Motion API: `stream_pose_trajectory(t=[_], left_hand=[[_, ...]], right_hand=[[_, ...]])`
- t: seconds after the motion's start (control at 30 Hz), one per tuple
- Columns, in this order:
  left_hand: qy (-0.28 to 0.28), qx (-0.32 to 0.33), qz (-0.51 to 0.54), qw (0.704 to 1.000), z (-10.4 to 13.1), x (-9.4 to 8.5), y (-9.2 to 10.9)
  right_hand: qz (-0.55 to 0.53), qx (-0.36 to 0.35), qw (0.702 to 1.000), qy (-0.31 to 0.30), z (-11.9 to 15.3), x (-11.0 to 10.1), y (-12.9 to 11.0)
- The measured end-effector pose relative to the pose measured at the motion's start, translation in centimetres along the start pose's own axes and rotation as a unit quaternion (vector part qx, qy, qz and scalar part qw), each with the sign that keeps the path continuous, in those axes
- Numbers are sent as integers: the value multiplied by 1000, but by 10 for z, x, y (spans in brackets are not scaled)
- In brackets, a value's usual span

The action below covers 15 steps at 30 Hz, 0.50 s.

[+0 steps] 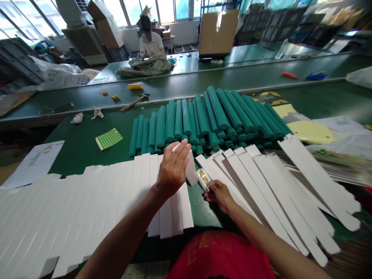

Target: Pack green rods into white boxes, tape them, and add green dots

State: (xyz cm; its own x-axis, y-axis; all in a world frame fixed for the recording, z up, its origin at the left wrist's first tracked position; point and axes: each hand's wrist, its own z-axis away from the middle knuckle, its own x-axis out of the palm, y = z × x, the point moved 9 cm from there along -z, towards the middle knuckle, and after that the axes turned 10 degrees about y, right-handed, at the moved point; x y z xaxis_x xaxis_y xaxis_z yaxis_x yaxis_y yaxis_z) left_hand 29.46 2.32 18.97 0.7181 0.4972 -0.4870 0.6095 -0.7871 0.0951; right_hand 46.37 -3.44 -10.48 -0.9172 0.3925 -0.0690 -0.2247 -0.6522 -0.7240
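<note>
My right hand (219, 195) grips a small white box (202, 179) by its near side, thumb and fingers closed on it. Something yellowish shows inside its open top; I cannot make out what it is. To its left, my left hand (174, 164) is held with fingers stretched out, over the end of a row of long white boxes (124, 193). A white card piece (191, 169) stands tilted beside my left palm; whether the hand touches it is unclear. More long flat white cartons (270, 186) fan out to the right of my right hand.
Green ribbed rods (203, 116) lie piled beyond my hands. A sheet of green stickers (109, 138) and paper (39, 159) lie left. Farther off are a hammer (135, 102), a yellow roll (135, 86), a large cardboard box (217, 35) and a seated person (151, 42).
</note>
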Motion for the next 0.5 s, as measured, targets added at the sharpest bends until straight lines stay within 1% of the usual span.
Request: stream_pose_trajectory(t=[0.17, 0.33, 0.43, 0.5], left_hand=[[3, -3, -12, 1000, -1, -1, 1], [7, -3, -17, 1000, -1, 1, 0], [4, -11, -19, 1000, -1, 4, -1], [-3, -13, -22, 1000, -1, 6, -1]], right_hand=[[-71, 2, 996, -53, 7, -6, 5], [-110, -3, 988, -105, 10, -7, 6], [-127, -8, 985, -120, 7, -7, 2], [-134, -15, 984, -117, 5, -7, 1]])
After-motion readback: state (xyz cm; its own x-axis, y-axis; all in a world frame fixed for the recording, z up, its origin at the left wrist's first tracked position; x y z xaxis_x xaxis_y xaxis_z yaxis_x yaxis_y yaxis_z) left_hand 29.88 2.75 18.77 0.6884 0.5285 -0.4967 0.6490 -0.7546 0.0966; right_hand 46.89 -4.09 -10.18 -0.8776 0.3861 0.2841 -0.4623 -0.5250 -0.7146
